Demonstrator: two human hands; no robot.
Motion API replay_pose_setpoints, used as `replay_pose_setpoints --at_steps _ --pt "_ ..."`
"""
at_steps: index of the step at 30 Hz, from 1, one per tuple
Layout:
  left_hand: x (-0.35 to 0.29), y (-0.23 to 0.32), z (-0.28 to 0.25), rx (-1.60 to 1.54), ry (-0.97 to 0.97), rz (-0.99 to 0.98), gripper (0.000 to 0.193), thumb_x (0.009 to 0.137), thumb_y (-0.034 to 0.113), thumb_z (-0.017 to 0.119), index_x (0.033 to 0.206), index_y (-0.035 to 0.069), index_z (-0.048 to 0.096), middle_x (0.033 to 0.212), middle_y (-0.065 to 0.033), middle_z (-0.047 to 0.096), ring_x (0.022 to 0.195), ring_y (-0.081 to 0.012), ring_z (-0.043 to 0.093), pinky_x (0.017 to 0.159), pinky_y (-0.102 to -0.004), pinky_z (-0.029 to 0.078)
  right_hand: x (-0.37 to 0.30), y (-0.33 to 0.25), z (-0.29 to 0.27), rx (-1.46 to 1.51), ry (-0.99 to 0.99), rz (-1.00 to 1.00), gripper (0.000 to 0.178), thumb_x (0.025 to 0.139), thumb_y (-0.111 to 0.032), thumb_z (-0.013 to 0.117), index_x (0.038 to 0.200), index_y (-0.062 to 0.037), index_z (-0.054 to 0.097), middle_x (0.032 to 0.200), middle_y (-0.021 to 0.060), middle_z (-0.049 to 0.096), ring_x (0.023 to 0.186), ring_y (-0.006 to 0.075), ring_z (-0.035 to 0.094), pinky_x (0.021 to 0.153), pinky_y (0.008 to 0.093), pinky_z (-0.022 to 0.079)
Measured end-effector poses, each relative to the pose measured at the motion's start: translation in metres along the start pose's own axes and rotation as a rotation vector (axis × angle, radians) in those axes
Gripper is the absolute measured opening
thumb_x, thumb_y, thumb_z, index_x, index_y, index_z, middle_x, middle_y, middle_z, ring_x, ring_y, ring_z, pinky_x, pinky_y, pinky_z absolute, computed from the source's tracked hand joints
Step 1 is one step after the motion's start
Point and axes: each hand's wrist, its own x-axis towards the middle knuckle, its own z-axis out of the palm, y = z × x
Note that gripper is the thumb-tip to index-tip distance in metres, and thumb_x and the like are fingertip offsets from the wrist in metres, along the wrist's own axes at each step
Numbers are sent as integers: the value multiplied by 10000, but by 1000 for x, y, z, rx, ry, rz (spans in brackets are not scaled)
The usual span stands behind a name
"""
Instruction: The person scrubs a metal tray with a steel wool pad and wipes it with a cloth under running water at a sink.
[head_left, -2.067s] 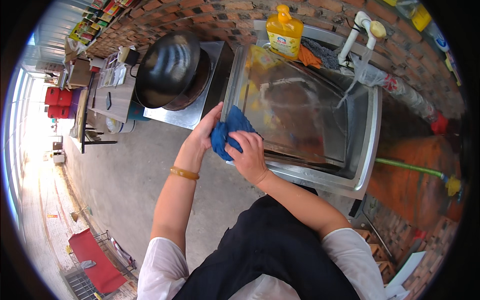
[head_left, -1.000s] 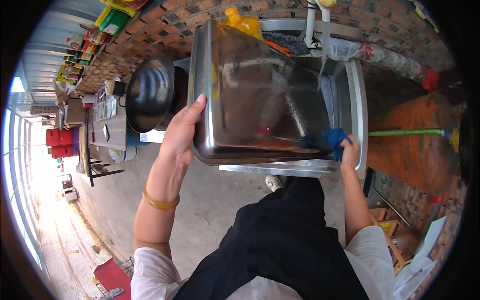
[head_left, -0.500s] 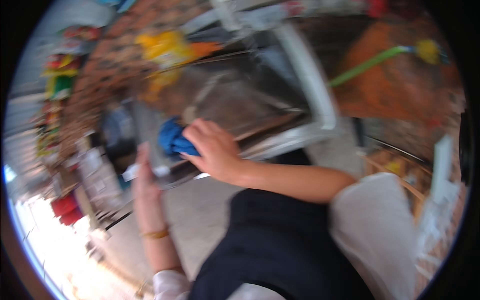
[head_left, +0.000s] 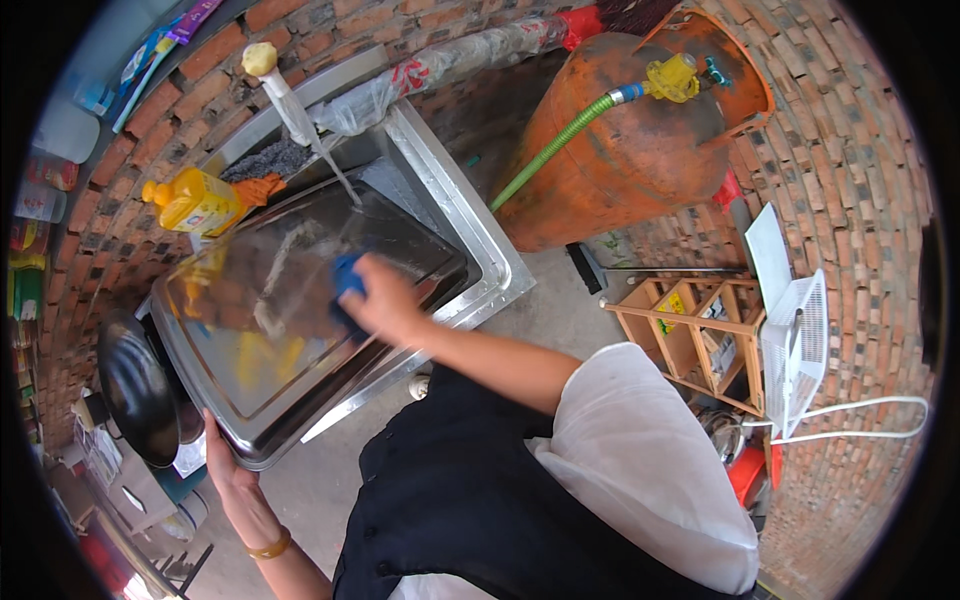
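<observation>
A large, wet, shiny rectangular metal panel (head_left: pixel 400 235) with rounded corners lies tilted across the sink. My right hand (head_left: pixel 385 300) is closed on a blue cloth (head_left: pixel 348 285) and presses it on the panel's top face; both are slightly blurred by motion. At the panel's near left corner, my left hand (head_left: pixel 232 470) holds the edge from the side, part of its fingers hidden by the panel. A thin stream of water runs from the wrapped tap (head_left: pixel 290 110) onto the panel's far part.
The metal sink (head_left: pixel 497 262) stands against a brick wall, with a yellow bottle (head_left: pixel 200 200) at its back left. A black wok (head_left: pixel 140 390) is left of the panel. Right of the sink are an orange gas cylinder (head_left: pixel 600 150) with a green hose, a wooden rack (head_left: pixel 690 340) and a broom (head_left: pixel 585 270).
The view has turned and sharpened. My right hand, still with the blue cloth, has moved across the panel, away from my left hand. My left hand is now against the panel's near left corner.
</observation>
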Motion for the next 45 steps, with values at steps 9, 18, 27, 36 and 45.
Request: replay_pose_setpoints --at_steps 9,18,27,36,45 --pt "-5 -20 -16 43 124 44 441 990 352 394 1235 3 509 1185 -124 588 1071 -246 569 937 -385 458 11 -25 73 -59 -182 -334 468 733 -303 692 1145 -111 580 1202 101 578 1131 301 521 942 435 383" --pt "-10 -27 -38 164 289 120 380 993 285 410 1152 -42 521 1031 -117 632 898 -200 622 779 -319 529 180 200 38 -427 34 639 434 938 -300 441 1295 -54 456 1180 203 579 1078 360 563 884 470 447" --pt "-9 -26 -34 324 429 185 406 992 340 420 972 -30 586 849 -68 639 720 -121 580 636 -257 485 34 -53 115 -26 -394 -474 461 787 -259 656 1210 -115 540 1331 131 467 1188 306 443 970 463 313" --pt "-15 -25 -16 358 552 186 456 988 369 422 1034 -58 576 875 -71 637 721 -118 582 628 -246 482 201 117 142 -394 63 31 308 792 -266 613 1056 -109 610 1074 129 613 1025 325 573 852 457 441" --pt "-16 -30 -27 300 526 218 436 987 352 433 1087 -52 564 899 -68 636 744 -111 588 645 -244 490 115 251 -4 -317 -176 442 480 913 -411 467 1196 -29 532 1041 273 608 1006 435 564 874 466 442"
